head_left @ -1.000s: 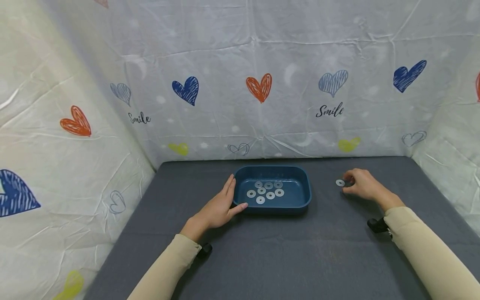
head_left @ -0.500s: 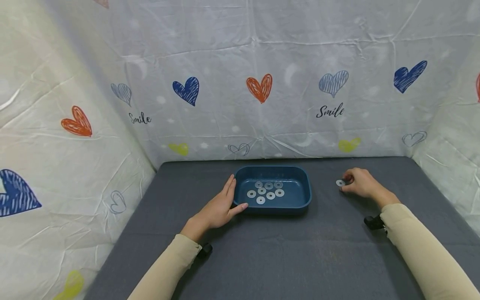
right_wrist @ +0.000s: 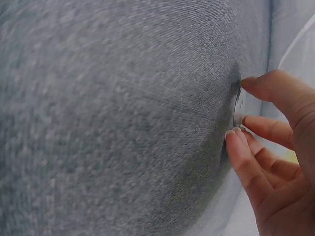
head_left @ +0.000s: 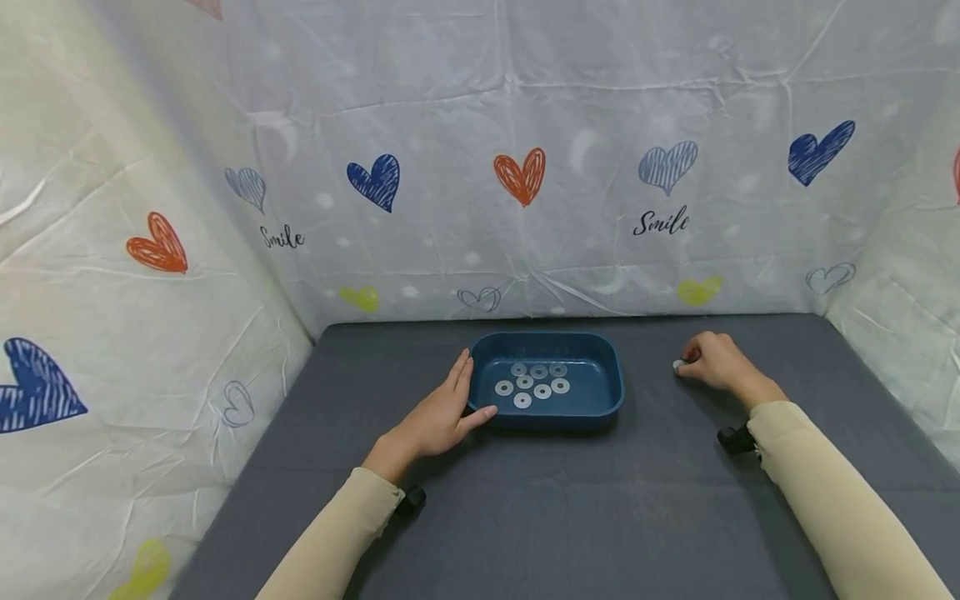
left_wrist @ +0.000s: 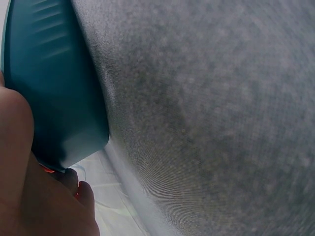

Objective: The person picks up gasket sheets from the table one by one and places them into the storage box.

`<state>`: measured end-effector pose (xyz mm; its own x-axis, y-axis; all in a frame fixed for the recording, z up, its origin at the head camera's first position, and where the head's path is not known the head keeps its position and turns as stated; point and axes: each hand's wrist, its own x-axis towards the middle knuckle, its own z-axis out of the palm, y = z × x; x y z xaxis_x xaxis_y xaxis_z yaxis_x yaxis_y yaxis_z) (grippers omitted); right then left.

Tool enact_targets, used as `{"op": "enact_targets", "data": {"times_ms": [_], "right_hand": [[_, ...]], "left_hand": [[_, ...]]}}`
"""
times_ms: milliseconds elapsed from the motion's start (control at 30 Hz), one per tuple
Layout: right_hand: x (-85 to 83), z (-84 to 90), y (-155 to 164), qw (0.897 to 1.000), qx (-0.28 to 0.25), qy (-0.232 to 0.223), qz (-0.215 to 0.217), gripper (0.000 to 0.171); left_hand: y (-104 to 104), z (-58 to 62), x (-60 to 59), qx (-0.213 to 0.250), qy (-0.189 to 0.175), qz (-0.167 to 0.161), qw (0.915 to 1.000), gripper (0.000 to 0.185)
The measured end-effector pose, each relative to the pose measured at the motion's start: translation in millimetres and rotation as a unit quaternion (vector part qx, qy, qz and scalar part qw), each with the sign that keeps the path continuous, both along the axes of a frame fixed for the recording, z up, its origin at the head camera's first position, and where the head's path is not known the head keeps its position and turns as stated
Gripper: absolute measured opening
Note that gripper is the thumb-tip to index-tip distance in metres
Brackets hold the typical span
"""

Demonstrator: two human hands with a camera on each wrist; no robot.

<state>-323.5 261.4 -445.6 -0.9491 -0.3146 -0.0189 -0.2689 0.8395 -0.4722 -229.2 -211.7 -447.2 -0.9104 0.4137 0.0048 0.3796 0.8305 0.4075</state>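
1. Head view: right hand (head_left: 712, 362) at right of centre on grey table cloth (head_left: 525, 517), fingers curled down over a small silvery washer (head_left: 678, 365) lying on the cloth; only the washer's left edge showing past the fingertips.
2. Right wrist view: thumb and fingers (right_wrist: 246, 152) closed in on the washer (right_wrist: 238, 105) from two sides, pinching its rim; washer seen edge-on, apparently still against the cloth, lift not discernible.
3. Left hand (head_left: 442, 412) laid against near-left corner of blue tray (head_left: 609, 392), fingers straight along the left wall, thumb along the near wall; flat contact, nothing clasped.
4. Left wrist view: tray wall (left_wrist: 54, 88) pressed to palm (left_wrist: 19, 162), grey cloth filling the rest of the picture.
5. Tray at table centre, well left of the pinched washer, with bare cloth between them.
6. Inside tray: seven washers (head_left: 531, 382) lying flat in a loose cluster towards the left-middle of the floor, some just beside one another.
7. Beige sleeves (head_left: 825, 492) on both forearms; dark strap or camera mount (head_left: 733, 438) under right wrist, another under left wrist (head_left: 411, 498).
8. White backdrop sheet (head_left: 480, 125) printed with hearts and "Smile" on far, left and right sides of the table.
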Motion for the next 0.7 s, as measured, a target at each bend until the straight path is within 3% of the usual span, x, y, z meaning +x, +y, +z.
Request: {"op": "enact_targets", "data": {"times_ms": [433, 700], "right_hand": [[-4.9, 4.8, -9.1, 0.998, 0.019, -0.046, -0.026, 0.022], [0.0, 2.7, -10.7, 0.999, 0.019, -0.039, -0.032, 0.023]], "left_hand": [[0.3, -0.2, -2.5, 0.001, 0.004, -0.004, 1.0, 0.102], [0.2, -0.2, -1.5, -0.01, -0.008, 0.004, 0.9999, 0.102]]}}
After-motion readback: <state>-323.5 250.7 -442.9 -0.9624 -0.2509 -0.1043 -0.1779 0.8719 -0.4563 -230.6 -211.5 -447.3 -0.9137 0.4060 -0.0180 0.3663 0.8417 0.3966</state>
